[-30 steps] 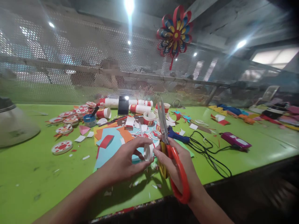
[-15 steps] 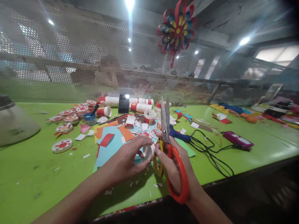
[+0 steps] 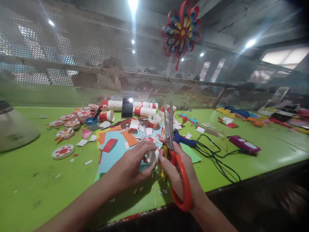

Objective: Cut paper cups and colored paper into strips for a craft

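Observation:
Near the front edge of the green table, my left hand point(image 3: 131, 164) holds a small white round paper piece point(image 3: 152, 157) between thumb and fingers. My right hand point(image 3: 177, 170) holds scissors point(image 3: 181, 180) with one orange-red handle and one yellow handle, blades pointing up and slightly parted. Its fingertips touch the right edge of the white piece. Beneath and behind the hands lie blue paper point(image 3: 113, 156), an orange piece point(image 3: 129, 138) and small white scraps. A glue gun point(image 3: 184, 139) with a blue body is just right of the scissors.
Decorated paper discs point(image 3: 63, 151) and a blue jar point(image 3: 92, 123) are at the left. Paper cups point(image 3: 154, 120), stacked cups point(image 3: 145, 111) and a phone point(image 3: 127, 108) stand behind. A purple box point(image 3: 244, 145) with black cable lies right. Beyond a mesh screen point(image 3: 149, 58), a person is visible.
The scissors have tilted slightly and their blades look a little closer together. Both hands keep their hold on the same things. The whole view has shifted slightly.

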Demonstrator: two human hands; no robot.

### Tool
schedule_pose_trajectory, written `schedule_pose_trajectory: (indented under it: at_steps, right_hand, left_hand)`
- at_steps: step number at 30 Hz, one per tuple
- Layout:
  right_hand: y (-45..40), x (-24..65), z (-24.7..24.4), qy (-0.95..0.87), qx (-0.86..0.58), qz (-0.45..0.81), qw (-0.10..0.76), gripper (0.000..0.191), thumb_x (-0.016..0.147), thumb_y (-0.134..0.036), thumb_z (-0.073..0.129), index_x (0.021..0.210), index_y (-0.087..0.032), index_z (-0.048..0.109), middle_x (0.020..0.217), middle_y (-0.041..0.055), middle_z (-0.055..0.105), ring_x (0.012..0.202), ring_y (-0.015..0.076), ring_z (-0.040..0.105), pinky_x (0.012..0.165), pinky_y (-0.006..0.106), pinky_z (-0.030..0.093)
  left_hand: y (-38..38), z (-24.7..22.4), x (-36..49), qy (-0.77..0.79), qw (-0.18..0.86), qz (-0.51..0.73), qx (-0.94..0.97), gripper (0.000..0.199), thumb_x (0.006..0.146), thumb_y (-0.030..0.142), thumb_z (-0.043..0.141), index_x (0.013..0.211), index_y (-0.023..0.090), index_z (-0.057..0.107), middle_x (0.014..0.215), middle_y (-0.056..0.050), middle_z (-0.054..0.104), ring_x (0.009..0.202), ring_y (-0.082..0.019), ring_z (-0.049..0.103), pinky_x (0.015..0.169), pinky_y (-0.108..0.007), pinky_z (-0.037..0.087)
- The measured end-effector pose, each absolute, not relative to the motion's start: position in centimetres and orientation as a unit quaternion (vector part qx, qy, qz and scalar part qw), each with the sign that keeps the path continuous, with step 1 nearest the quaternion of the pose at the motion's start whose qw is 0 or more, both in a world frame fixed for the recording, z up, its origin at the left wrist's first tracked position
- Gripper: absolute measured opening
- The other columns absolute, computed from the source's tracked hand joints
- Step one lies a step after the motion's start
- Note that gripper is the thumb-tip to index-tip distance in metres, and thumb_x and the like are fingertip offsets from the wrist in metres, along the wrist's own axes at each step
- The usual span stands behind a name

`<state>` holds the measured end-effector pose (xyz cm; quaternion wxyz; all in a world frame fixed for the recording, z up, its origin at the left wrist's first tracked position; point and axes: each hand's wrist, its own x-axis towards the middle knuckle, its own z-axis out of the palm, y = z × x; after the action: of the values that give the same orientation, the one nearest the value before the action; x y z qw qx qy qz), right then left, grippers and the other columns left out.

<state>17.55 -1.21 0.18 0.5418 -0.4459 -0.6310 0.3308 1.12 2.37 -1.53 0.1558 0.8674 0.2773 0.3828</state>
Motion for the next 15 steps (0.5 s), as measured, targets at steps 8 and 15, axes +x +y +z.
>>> schedule_pose_trajectory:
  at_steps: [8,15]
  right_hand:
    - [-0.8,18.9,0.6,-0.636,-0.488,0.288,0.524,0.027,0.083,-0.028,0.054,0.107,-0.017,0.053,0.079,-0.0002,0.056,0.067,0.0141,0.054,0.065,0.026,0.048]
    - [-3.5,23.0,0.6,-0.675,-0.546,0.275,0.414,0.026,0.083,-0.033,0.056,0.104,-0.018,0.059,0.076,0.0023,0.061,0.068,0.0181,0.057,0.060,0.026,0.048]
  left_hand:
    - [2.2,-0.5,1.2,0.330,0.362,0.442,0.751,0.037,0.080,0.022,0.062,0.115,0.020,0.050,0.102,-0.007,0.061,0.091,-0.019,0.061,0.069,-0.031,0.056]
    - [2.2,0.6,0.7,0.266,0.602,0.425,0.622,0.047,0.078,0.026,0.067,0.121,0.023,0.049,0.115,-0.010,0.060,0.092,-0.020,0.064,0.075,-0.036,0.055]
